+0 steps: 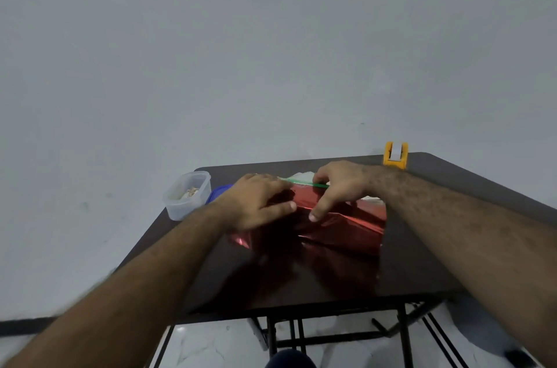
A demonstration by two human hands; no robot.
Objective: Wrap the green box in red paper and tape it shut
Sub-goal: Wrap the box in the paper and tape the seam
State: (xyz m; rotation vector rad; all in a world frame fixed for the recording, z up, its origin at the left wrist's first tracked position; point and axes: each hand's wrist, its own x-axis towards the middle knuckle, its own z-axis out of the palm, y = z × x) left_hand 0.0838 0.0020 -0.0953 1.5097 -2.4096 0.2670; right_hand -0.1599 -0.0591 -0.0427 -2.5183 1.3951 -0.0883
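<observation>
— Hands?
— Left hand (259,201) flat, fingers straight, pressing red paper (340,226) over the green box (307,183), mid-table (428,247). Right hand (337,186) pinches the paper at the box's top edge.
— Tape?
— Yellow tape dispenser (395,156), far edge.

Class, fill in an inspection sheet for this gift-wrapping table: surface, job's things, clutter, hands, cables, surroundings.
Surface: dark folding table, glossy.
Job's things: red paper drawn over green box, only a green edge showing; yellow tape dispenser at far edge.
Clutter: clear plastic tub, blue lid beside it.
Hands: left hand pressing on the paper; right hand pinching the paper at the box's edge.
Cables: nothing seen.
Surroundings: plain grey wall, pale floor.
</observation>
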